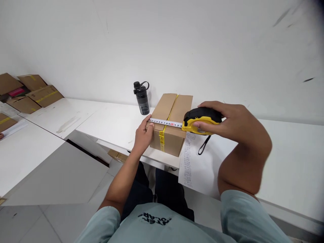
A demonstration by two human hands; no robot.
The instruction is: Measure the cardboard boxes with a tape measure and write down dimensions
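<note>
A closed cardboard box (pixel 168 108) with yellow tape along its top seam and down the near side sits on the white table. Across its top, near the front edge, lies the white blade (pixel 162 122) of a tape measure, its numbers facing up. My left hand (pixel 144 135) pinches the blade's end against the box's left edge. On the right, my right hand (pixel 222 118) is wrapped round the black and yellow tape measure case (pixel 202 119), level with the box's right edge. A black wrist strap (pixel 203 145) dangles from the case.
Behind the box's left side stands a dark water bottle (pixel 142 99). A sheet of paper with handwriting (pixel 197 168) hangs over the table's front edge. Several cardboard boxes (pixel 45 96) are piled far left, where another person's hand (pixel 1 135) shows. The wall (pixel 162 50) rises behind.
</note>
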